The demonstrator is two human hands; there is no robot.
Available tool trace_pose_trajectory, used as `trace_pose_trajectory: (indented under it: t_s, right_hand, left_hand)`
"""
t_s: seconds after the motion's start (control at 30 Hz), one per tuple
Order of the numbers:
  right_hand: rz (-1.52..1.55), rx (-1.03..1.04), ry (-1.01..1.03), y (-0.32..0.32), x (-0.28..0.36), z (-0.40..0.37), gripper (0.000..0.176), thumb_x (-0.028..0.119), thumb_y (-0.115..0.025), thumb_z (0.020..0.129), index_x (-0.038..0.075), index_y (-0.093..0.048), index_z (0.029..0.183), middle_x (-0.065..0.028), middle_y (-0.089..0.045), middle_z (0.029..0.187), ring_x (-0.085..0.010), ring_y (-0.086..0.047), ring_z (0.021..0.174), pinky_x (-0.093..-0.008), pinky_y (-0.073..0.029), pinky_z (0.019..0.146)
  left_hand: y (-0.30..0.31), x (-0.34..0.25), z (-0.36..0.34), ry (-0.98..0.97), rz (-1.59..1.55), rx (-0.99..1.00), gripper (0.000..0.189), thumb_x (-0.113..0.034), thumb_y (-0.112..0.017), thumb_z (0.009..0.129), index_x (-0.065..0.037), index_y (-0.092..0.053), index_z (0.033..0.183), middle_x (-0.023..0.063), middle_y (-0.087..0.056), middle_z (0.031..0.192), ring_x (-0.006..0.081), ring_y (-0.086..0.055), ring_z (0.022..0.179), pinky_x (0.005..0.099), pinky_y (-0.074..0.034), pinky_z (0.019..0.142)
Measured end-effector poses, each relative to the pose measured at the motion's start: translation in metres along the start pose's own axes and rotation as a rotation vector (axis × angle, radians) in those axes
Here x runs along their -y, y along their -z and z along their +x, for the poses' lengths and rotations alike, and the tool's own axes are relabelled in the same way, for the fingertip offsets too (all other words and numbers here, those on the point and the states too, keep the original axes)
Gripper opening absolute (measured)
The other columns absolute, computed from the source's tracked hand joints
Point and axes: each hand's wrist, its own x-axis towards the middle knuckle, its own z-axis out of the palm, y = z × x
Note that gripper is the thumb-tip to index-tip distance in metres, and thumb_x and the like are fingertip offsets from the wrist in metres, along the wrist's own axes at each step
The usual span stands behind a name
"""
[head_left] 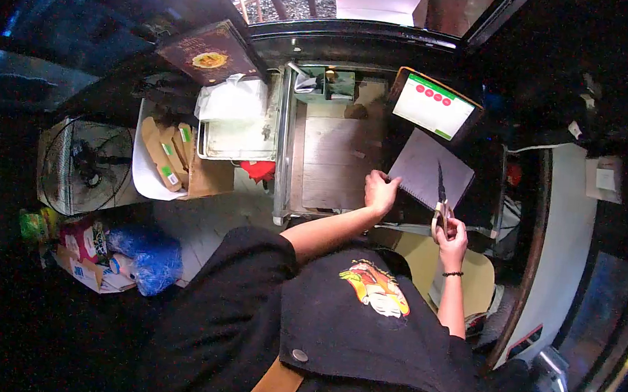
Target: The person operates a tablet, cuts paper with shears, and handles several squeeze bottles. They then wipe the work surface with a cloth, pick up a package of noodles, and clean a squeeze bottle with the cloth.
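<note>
Head camera: scissors and grey sheet at the counter

Nearest: right hand (451,236) closed around the pale handles of the scissors (442,197), blades together, tips pointing away over the grey sheet (430,169). Left hand (380,191) slightly farther, fingers curled, pinching the sheet's left corner. Sheet sits tilted over the dark counter, just below a tablet (432,105) showing a green bar and red dots. Wooden board (332,160) just left of the left hand. Farther left: brown paper bags (165,153), fan (81,164). Farthest: menu book (210,54)
</note>
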Motion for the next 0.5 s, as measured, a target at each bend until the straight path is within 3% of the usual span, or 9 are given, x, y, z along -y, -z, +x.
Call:
trace_pose_trajectory:
  t_s: [0.13, 0.23, 0.3, 0.37, 0.4, 0.43, 0.47, 0.5]
  right_hand:
    - [0.121, -0.104, 0.03, -0.011, 0.006, -0.012, 0.033, 0.018, -0.071, 0.074, 0.002, -0.055, 0.097, -0.004, -0.054, 0.083, -0.0135, -0.05, 0.071, -0.0276, -0.043, 0.064]
    - [0.111, -0.168, 0.061, -0.013, 0.012, -0.013, 0.034, 0.02, -0.07, 0.074, 0.002, -0.054, 0.098, -0.0033, -0.053, 0.082, -0.0135, -0.049, 0.071, -0.0278, -0.042, 0.064]
    - [0.137, -0.18, 0.087, -0.013, 0.007, -0.011, 0.036, 0.023, -0.07, 0.075, 0.002, -0.053, 0.098, -0.0017, -0.052, 0.081, -0.0115, -0.047, 0.071, -0.0263, -0.041, 0.063]
    - [0.086, -0.213, 0.116, -0.009, 0.007, -0.011, 0.036, 0.026, -0.069, 0.078, 0.003, -0.053, 0.1, 0.0005, -0.052, 0.081, -0.0081, -0.047, 0.071, -0.0239, -0.041, 0.064]
    - [0.088, -0.219, 0.11, -0.008, 0.006, -0.012, 0.036, 0.026, -0.069, 0.078, 0.003, -0.053, 0.1, 0.0006, -0.052, 0.081, -0.0081, -0.047, 0.071, -0.0239, -0.041, 0.064]
    - [0.091, -0.225, 0.101, -0.007, 0.005, -0.013, 0.036, 0.026, -0.069, 0.078, 0.003, -0.053, 0.101, 0.0007, -0.052, 0.081, -0.0081, -0.047, 0.071, -0.0238, -0.041, 0.064]
    - [0.093, -0.23, 0.089, -0.007, 0.004, -0.015, 0.036, 0.026, -0.069, 0.078, 0.003, -0.053, 0.101, 0.0008, -0.052, 0.081, -0.008, -0.047, 0.071, -0.0238, -0.041, 0.065]
    - [0.128, -0.226, 0.075, -0.008, 0.005, -0.017, 0.036, 0.026, -0.069, 0.078, 0.003, -0.053, 0.101, 0.0009, -0.051, 0.081, -0.0081, -0.047, 0.07, -0.0238, -0.041, 0.065]
  left_hand:
    - [0.013, -0.009, 0.013, -0.076, 0.069, 0.073, 0.036, -0.031, -0.07, 0.07, -0.004, -0.053, 0.086, 0.0147, -0.055, 0.09, 0.0313, -0.055, 0.089, 0.041, -0.045, 0.076]
    - [0.021, -0.004, 0.024, -0.084, -0.058, 0.127, 0.033, -0.03, -0.071, 0.07, -0.004, -0.054, 0.081, 0.0136, -0.058, 0.083, 0.0306, -0.057, 0.082, 0.0398, -0.045, 0.073]
    - [0.042, -0.001, 0.031, -0.137, -0.184, 0.064, 0.026, -0.021, -0.07, 0.069, -0.003, -0.053, 0.076, 0.0099, -0.057, 0.071, 0.0232, -0.055, 0.067, 0.0361, -0.045, 0.064]
    - [0.049, 0.042, 0.087, -0.169, -0.368, 0.144, 0.022, -0.015, -0.07, 0.069, -0.005, -0.052, 0.078, 0.004, -0.052, 0.068, 0.0164, -0.05, 0.064, 0.0318, -0.044, 0.06]
    - [0.076, 0.045, 0.104, -0.21, -0.253, 0.177, 0.024, -0.013, -0.071, 0.067, -0.005, -0.053, 0.08, 0.0031, -0.053, 0.069, 0.0153, -0.051, 0.065, 0.0302, -0.045, 0.059]
    - [0.114, 0.028, 0.109, -0.025, -0.304, 0.349, 0.027, -0.012, -0.073, 0.065, -0.005, -0.053, 0.082, 0.0036, -0.055, 0.07, 0.0154, -0.053, 0.066, 0.0301, -0.045, 0.059]
    - [0.137, 0.029, 0.127, -0.057, -0.136, 0.373, 0.028, -0.011, -0.073, 0.064, -0.005, -0.055, 0.085, 0.005, -0.057, 0.07, 0.0165, -0.055, 0.067, 0.0317, -0.047, 0.062]
    - [0.154, 0.027, 0.139, -0.293, 0.191, 0.237, 0.028, -0.01, -0.072, 0.063, -0.007, -0.056, 0.086, 0.0065, -0.058, 0.07, 0.0181, -0.058, 0.069, 0.0332, -0.048, 0.064]
